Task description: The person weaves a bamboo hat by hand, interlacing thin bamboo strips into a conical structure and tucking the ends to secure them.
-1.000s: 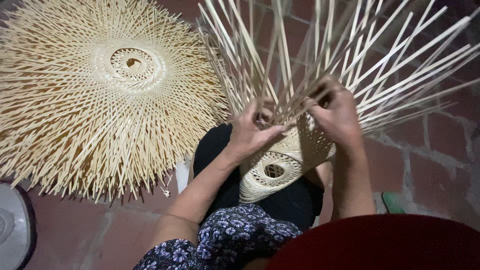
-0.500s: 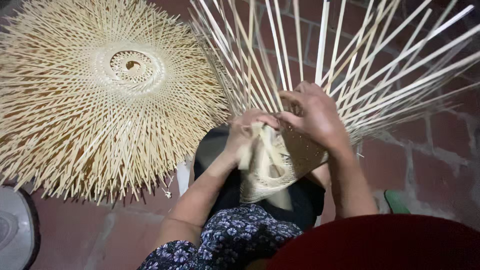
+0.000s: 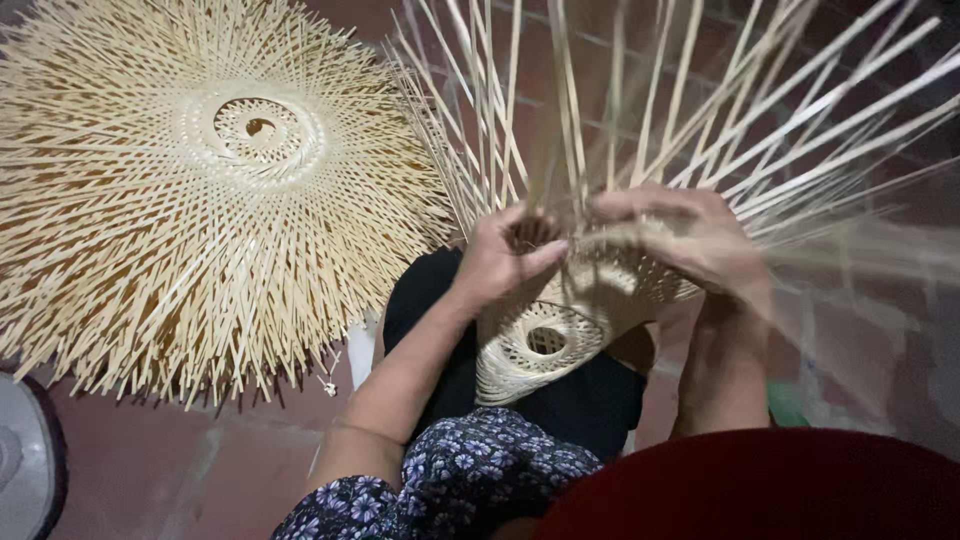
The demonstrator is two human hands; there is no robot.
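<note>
Your left hand (image 3: 505, 262) and right hand (image 3: 690, 240) both grip the woven rim of a half-made bamboo basket (image 3: 560, 325) resting on your lap, just below and between them. Its small round base faces near you; its long loose strips (image 3: 800, 110) fan up and away to the far right. It is pale and tightly woven. A flat, finished woven disc (image 3: 215, 190) lies far left on the red tile floor (image 3: 180, 470).

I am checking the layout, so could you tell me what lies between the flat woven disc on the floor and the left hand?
In the head view, loose bamboo strips fanning up from the half-woven basket stand between the flat woven disc and the left hand.
</note>
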